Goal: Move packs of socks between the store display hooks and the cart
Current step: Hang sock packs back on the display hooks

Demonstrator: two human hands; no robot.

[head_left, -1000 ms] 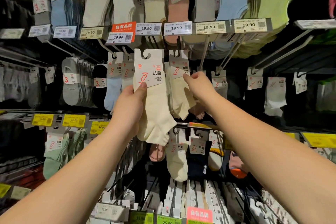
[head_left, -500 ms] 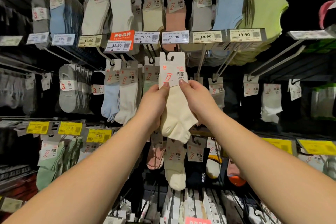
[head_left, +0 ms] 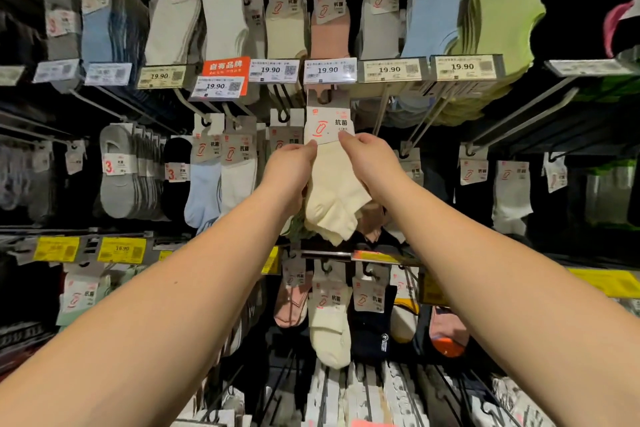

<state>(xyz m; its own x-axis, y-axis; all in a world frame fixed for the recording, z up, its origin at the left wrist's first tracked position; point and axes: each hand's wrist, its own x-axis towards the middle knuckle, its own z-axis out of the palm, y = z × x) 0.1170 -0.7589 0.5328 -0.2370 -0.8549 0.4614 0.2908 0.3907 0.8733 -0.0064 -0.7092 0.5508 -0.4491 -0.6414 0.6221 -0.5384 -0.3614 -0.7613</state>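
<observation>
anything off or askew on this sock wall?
Nothing damaged or spilled. Only the cream pack stands out: both hands, left and right, pinch it in front of the rack, its header just under a 19.90 tag. Whether it is hooked cannot be told.

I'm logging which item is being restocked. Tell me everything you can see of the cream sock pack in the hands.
The cream sock pack is soft knit ankle socks under a white card header with a red logo, dark print and a hook cutout on top. It hangs upright, toes pointing lower right, before the middle row of hooks. The left hand and right hand pinch its card.
</observation>
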